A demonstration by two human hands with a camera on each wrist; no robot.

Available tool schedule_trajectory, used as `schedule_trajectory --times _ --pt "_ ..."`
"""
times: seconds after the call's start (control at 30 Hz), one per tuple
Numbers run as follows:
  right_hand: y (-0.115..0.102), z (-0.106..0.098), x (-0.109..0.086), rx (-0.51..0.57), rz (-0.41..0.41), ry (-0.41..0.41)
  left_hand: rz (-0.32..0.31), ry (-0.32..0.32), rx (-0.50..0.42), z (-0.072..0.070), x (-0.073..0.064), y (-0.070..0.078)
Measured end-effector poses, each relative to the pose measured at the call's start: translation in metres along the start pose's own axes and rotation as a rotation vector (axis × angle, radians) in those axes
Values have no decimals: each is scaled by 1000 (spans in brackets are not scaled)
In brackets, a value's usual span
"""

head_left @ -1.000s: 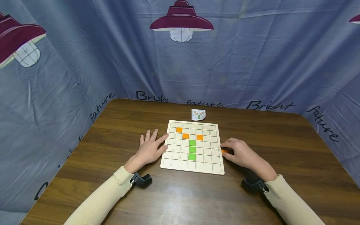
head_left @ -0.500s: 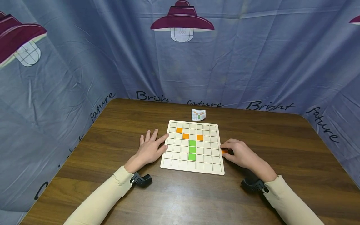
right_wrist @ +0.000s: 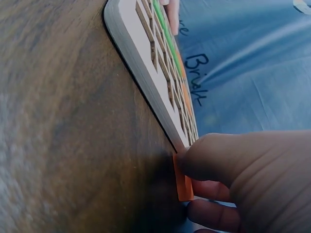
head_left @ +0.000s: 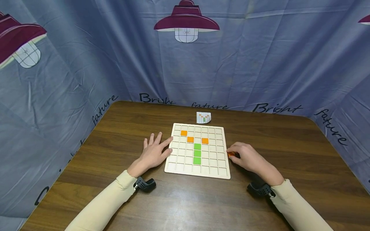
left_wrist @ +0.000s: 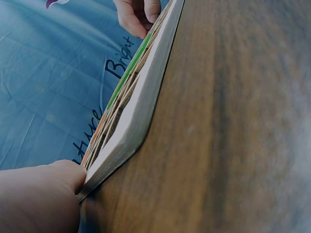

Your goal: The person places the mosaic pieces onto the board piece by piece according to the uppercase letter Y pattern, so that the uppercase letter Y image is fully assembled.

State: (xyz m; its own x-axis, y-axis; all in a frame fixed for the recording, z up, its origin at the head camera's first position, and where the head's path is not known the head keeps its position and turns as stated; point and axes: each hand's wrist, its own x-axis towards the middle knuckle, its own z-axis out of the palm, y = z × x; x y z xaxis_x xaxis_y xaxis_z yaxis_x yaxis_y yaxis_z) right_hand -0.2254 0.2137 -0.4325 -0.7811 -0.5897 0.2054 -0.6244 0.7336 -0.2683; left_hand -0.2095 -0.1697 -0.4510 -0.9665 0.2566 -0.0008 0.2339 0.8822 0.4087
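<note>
A pale wooden grid board lies flat on the table. Three orange tiles, one of them the upper left orange tile, and a column of three green tiles sit in its squares. With fingers spread, my left hand rests on the table, thumb and index fingertip at the board's left edge. Beside the right edge, my right hand pinches a loose orange tile between thumb and fingers. That tile is tilted up in the right wrist view, partly hidden by the thumb.
Behind the board lies a small paper card printed with a coloured grid pattern. A blue curtain hangs past the far edge of the brown wooden table. Both wrists wear black camera bands.
The loose orange tile lay flatter by the board earlier; now it is tipped and looks darker in my right fingers. My left hand and the tiles on the board have stayed put.
</note>
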Motion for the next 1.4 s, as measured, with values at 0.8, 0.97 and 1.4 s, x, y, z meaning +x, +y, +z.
schedule_trajectory --times 0.8,0.97,1.4 --pt "-1 -1 -1 -2 34 -24 -10 -5 3 2 1 0" --pt "-1 1 -1 1 17 1 -14 -9 1 2 0 -1" --pt "0 1 -2 0 20 8 -16 -7 -2 2 1 -2"
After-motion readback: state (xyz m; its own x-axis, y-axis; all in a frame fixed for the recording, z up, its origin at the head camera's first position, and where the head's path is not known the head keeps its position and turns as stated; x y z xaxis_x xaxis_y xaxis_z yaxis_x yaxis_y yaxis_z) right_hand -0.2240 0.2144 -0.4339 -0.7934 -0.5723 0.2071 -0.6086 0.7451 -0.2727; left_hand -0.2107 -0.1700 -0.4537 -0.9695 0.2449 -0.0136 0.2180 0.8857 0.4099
